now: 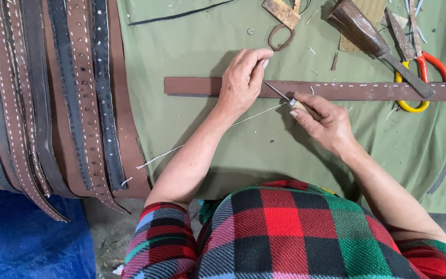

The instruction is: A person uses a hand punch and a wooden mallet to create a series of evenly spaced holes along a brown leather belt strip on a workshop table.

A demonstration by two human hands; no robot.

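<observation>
Left hand (243, 80) pins the strap (202, 86); right hand (323, 120) grips an awl (280, 94) trailing thread (207, 135). A slip could stab the nearby fingers.

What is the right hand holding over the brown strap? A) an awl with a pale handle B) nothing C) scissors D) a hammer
A: the right hand grips a pale-handled awl, its metal point on the brown strap beside the left hand; the scissors lie untouched.

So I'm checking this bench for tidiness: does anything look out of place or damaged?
Mostly orderly. Leather offcuts and thread snippets litter the green cloth near the scissors. The brown strap lies flat under the left hand; the right hand holds an awl.
</observation>
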